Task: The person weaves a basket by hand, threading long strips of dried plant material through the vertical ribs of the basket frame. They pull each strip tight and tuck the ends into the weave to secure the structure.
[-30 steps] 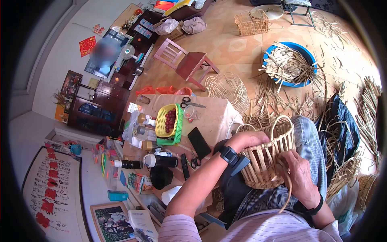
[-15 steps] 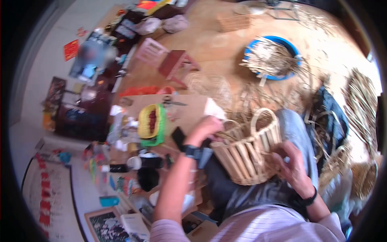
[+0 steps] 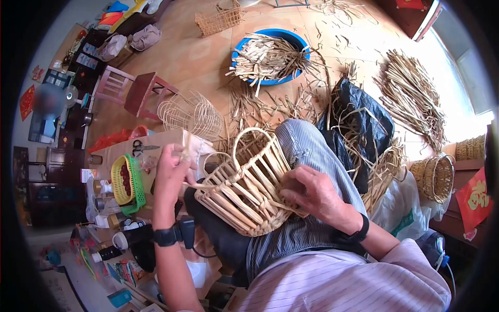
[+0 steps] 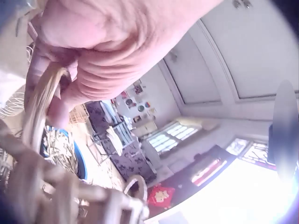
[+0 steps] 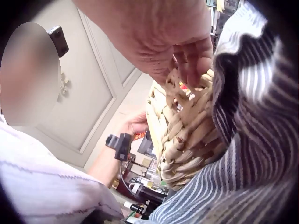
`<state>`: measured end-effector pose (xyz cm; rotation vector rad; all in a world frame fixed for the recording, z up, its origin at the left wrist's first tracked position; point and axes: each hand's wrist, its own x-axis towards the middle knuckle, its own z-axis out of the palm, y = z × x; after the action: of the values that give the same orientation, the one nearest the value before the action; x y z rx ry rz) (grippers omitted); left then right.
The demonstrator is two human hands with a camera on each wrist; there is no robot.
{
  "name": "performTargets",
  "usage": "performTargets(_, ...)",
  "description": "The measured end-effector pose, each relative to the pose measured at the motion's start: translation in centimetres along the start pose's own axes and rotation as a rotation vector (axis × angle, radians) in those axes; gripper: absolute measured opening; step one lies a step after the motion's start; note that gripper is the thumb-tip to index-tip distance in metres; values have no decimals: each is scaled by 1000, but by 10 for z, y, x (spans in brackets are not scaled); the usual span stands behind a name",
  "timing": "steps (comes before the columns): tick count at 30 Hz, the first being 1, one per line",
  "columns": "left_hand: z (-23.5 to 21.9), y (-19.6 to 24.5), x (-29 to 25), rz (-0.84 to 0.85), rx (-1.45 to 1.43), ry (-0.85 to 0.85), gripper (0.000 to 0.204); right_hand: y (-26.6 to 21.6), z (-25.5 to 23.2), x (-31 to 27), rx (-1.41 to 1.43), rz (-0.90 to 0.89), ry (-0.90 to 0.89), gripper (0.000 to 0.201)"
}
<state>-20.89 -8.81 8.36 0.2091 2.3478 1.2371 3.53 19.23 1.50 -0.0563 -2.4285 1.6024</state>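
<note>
A handled basket [image 3: 247,190] woven from pale flat plant strips rests tilted on the lap. Its wall [image 5: 184,133] fills the middle of the right wrist view. My left hand [image 3: 174,169] is raised beyond its left rim, pinching a straw strip [image 4: 39,105] that runs down to the weave. At the opposite end, my right hand [image 3: 312,192] grips the basket wall, thumb and fingers curled at it beside a loose strip end [image 5: 173,84]. Part of the right fingers is hidden behind the weave.
A blue basin [image 3: 299,39] of straw strips stands on the floor ahead. Black plastic [image 3: 358,109] with straw lies right of the knee. An open-frame basket [image 3: 192,114] and a red-brown chair [image 3: 140,93] are ahead left. The table at left bears scissors [image 3: 143,147] and a yellow basket [image 3: 118,179].
The head view has swung right. My left hand has left the basket rim and moved out left, drawing the strip along. My right hand has let go of a hanging strip and now grips the wall.
</note>
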Motion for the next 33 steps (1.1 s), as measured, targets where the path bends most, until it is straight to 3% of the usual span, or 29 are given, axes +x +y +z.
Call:
performTargets(2, 18, 35, -16, 39, 108, -100, 36, -9, 7, 6, -39, -42, -27, 31)
performTargets(5, 39, 60, -25, 62, 28, -229, 40, -13, 14, 10, -196, -90, -39, 33)
performTargets(9, 52, 61, -31, -11, -106, -451, 45, -17, 18, 7, -329, -141, -24, 31)
performTargets(12, 66, 53, -36, 84, -44, -545, 43, -16, 23, 4, -310, -44, -49, 32)
performTargets(16, 65, 54, -12, -88, -18, -711, 45, -15, 22, 3, -220, 19, -51, 29)
performTargets(17, 63, 59, -10, -42, 22, -740, 50, -14, 21, 4, -175, 25, -49, 28)
performTargets(27, 71, 53, 6, -150, 127, -936, 57, -15, 9, 8, 30, 141, -73, 19)
performTargets(30, 73, 46, 5, -102, 26, -939, 44, -8, 15, 8, 35, 139, -56, 19)
performTargets(33, 73, 51, 1, -98, -43, -943, 44, -3, 22, 4, -58, 39, 13, 28)
